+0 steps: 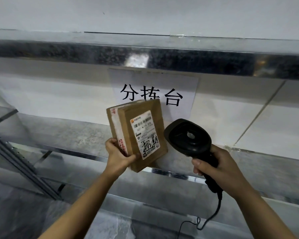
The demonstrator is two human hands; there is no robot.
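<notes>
With the left hand [118, 153] gripping the cardboard parcel [136, 133] upright at centre frame and the right hand [212, 165] clutching the barcode scanner [188, 137] at its 3 o'clock, the label [145, 133] seems unscanned yet, sorting still ahead.

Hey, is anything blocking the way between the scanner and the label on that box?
Nothing visible does. The right hand holds the scanner just beside the box, whose label faces the camera uncovered; the left hand grips the box's lower corner, thumb beside the label's bottom edge.
</notes>
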